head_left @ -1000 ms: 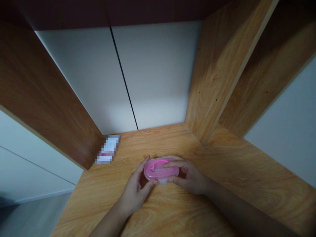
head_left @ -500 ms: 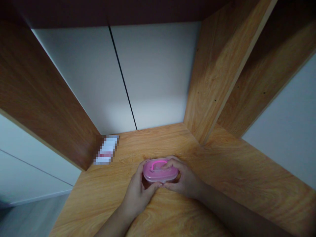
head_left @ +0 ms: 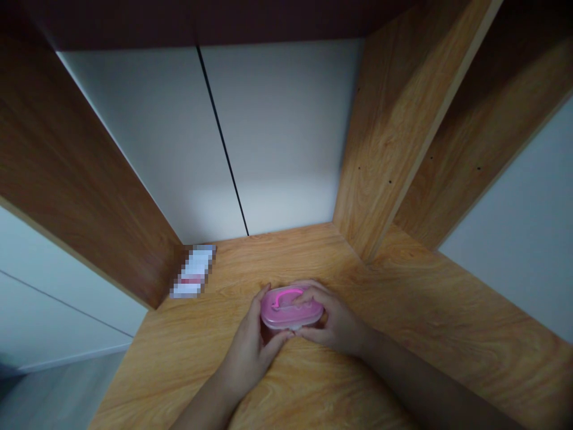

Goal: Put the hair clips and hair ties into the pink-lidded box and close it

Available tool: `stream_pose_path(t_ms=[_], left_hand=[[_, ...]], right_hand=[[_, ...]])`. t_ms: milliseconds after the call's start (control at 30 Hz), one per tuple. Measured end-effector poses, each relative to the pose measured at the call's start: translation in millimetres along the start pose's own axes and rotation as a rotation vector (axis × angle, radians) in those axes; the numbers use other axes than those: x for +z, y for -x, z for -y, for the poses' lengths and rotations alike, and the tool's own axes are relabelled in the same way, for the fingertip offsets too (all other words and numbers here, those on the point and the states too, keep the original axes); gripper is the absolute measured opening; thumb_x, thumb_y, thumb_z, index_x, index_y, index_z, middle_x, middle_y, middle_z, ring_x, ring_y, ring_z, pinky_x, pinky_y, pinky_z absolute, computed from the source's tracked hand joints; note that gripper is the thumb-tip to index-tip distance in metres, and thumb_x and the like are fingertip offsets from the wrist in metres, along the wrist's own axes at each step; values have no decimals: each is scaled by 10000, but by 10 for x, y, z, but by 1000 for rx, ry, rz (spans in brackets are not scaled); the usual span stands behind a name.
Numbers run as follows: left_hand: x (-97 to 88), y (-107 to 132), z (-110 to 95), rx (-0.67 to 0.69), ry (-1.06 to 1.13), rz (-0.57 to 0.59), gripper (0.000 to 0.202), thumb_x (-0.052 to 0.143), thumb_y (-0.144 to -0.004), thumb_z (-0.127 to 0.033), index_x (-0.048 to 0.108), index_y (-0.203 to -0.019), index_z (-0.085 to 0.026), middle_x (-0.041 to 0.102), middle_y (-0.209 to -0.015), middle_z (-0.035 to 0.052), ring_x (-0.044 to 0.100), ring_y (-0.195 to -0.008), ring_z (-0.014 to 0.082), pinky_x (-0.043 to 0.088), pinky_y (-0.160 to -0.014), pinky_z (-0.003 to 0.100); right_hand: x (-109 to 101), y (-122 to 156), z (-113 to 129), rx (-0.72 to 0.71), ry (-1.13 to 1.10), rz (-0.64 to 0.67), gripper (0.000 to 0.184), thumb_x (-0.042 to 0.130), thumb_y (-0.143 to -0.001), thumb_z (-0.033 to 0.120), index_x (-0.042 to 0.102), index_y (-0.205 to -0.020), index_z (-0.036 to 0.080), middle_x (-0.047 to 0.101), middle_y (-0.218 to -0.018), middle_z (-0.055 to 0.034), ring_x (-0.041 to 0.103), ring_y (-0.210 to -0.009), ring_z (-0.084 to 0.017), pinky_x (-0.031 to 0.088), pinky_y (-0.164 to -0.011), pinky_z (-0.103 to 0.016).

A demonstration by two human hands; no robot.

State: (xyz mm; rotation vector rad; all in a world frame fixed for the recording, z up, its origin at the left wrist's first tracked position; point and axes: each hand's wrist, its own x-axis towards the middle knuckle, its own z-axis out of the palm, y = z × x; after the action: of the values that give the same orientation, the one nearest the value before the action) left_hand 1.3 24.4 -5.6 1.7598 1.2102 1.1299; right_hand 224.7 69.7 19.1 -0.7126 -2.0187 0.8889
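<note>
Head view, both hands, left hand (head_left: 248,352) & right hand (head_left: 336,324), clasping pink container (head_left: 290,309); wooden desk (head_left: 430,322)

The bench (head_left: 416,334) is a light wood-grain top that runs back to a pale wall (head_left: 277,149), with an upright wood panel at either side. Near its middle sits a small pink lidded box (head_left: 290,307), oval, with a brighter pink handle on the lid. The left grip (head_left: 250,346) and right grip (head_left: 338,325) rest on the wood, cupped around the box's two ends. In the far left corner lies a small flat item (head_left: 192,272), blurred out, well apart from the box.
</note>
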Motion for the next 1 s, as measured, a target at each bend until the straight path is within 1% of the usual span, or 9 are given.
stream_pose_path(t_ms=[67,133,200,267,367,567,733,867,1000], left_hand=[[2,10,-14,12,-13,4,768,705,-874,-309,277,-1509,-241,466,-1501,152,487,-1374,310,357,-1169,511],[-3,11,-39,26,-31,-11,735,703,-875,-303,307,-1491,-235,467,-1495,153,487,-1371,309,354,-1170,514],[-10,5,-57,34,-44,-38,721,725,-855,-298,350,-1467,-227,497,-1465,155,513,-1344,313,366,-1161,518],[-18,-3,-56,36,-38,-70,745,761,-821,-297,375,-1454,-220,532,-1430,156,546,-1307,318,390,-1142,518],[-27,-6,-38,29,15,-101,807,802,-779,-303,372,-1456,-212,553,-1404,162,582,-1266,319,428,-1113,514],[-15,9,-27,28,108,-99,836,821,-758,-289,363,-1454,-218,547,-1406,163,591,-1256,315,445,-1105,502],[-35,-4,-36,21,82,-103,761,802,-775,-283,404,-1419,-210,564,-1387,158,587,-1263,311,436,-1113,507],[-198,0,-137,-7,-16,-50,682,779,-782,-279,468,-1382,-192,584,-1370,166,593,-1255,314,425,-1121,528],[-529,131,-259,-100,-95,-70,622,792,-758,-323,554,-1317,-189,642,-1306,156,629,-1206,332,466,-1085,523]], right_hand=[[-22,8,5,19,25,23,500,824,-734,283,628,-1193,249,533,-1392,-119,492,-1323,-293,416,-1098,-462],[-35,26,-12,18,50,29,639,818,-740,300,558,-1323,257,482,-1439,-131,427,-1378,-307,367,-1141,-487],[-36,49,-42,7,62,12,775,813,-739,295,456,-1425,258,458,-1453,-142,411,-1387,-309,343,-1160,-499],[-30,72,-68,1,70,-7,860,816,-722,275,389,-1469,255,451,-1458,-148,417,-1380,-313,341,-1163,-505],[-21,92,-69,12,71,-10,886,810,-711,243,372,-1481,255,455,-1461,-149,434,-1368,-320,347,-1159,-512],[-28,98,-6,36,52,-17,851,802,-719,222,396,-1466,247,502,-1437,-143,477,-1342,-306,370,-1151,-499],[-43,127,-43,59,86,-25,914,813,-686,181,377,-1487,244,475,-1477,-142,454,-1371,-304,349,-1170,-497],[-26,159,-129,91,59,-11,1021,826,-647,138,322,-1526,265,438,-1520,-134,422,-1404,-305,323,-1189,-509],[13,176,-206,126,-38,20,1068,806,-657,110,251,-1555,269,413,-1542,-152,439,-1401,-296,372,-1162,-510]])
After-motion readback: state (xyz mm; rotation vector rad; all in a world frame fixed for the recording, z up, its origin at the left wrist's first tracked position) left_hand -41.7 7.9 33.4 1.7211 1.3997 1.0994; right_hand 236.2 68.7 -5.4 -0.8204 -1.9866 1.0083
